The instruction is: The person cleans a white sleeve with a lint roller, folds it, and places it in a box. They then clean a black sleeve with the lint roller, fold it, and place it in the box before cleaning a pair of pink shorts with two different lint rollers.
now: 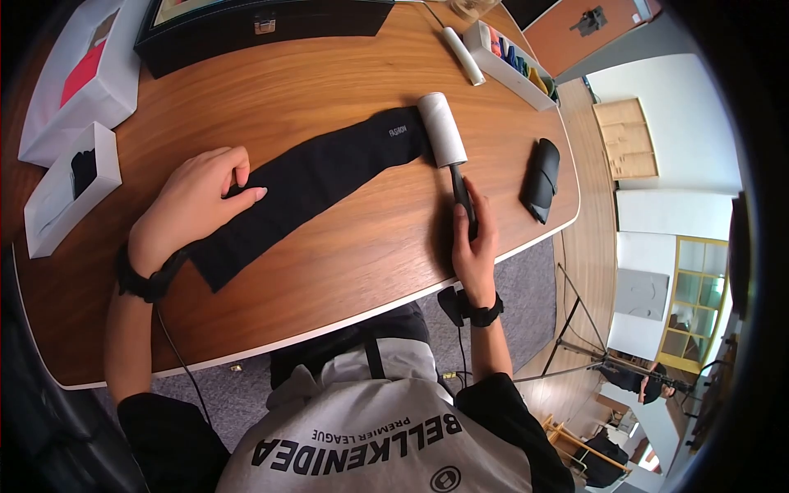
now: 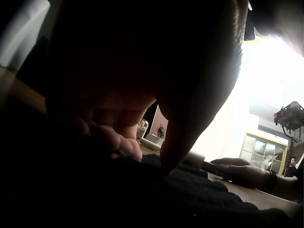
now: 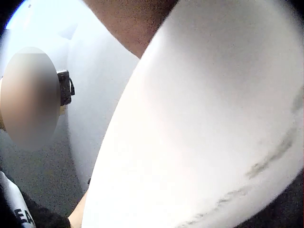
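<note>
A person's left hand [image 1: 193, 201] is resting on the black cloth [image 1: 329, 164] with bent fingers, the thumb touching it; whether it is pinching or only pressing the cloth, one cannot tell. The cloth is lying lengthwise across the wooden table [image 1: 370, 255], slanting from near left to far right, its lettered end at the far right. The right hand [image 1: 477, 234] is gripping the dark handle [image 1: 462, 193] of a lint roller [image 1: 442, 131], whose white cylinder is meeting that lettered end. A folded black pouch [image 1: 541, 181] is lying to the roller's right. Farther off, a white rod [image 1: 463, 56] is lying beside a white box [image 1: 493, 70] that is holding colourful items. A black case [image 1: 329, 23] is standing at the far left.
</note>
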Action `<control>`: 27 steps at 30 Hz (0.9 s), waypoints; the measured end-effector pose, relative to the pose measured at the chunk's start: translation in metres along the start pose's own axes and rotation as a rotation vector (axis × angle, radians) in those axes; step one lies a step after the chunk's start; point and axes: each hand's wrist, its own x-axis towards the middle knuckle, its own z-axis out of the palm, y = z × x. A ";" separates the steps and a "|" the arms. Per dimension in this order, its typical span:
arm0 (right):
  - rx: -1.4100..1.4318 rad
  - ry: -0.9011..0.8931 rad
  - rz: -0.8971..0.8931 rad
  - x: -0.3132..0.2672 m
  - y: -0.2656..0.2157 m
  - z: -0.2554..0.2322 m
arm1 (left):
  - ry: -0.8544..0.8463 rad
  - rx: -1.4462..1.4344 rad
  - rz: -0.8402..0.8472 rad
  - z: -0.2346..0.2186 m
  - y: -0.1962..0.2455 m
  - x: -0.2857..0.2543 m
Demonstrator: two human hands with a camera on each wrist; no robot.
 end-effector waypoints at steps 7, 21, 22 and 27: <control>0.040 -0.001 0.009 -0.007 -0.002 -0.002 | 0.006 0.006 0.003 0.000 0.000 0.000; 0.003 -0.265 -0.360 -0.044 -0.053 0.031 | -0.016 0.020 -0.027 -0.002 0.004 0.002; 0.004 -0.277 -0.370 -0.044 -0.052 0.031 | -0.030 0.039 -0.046 -0.003 0.005 0.002; 0.045 -0.234 -0.247 -0.034 -0.042 0.022 | 0.005 0.006 -0.005 0.000 0.001 0.001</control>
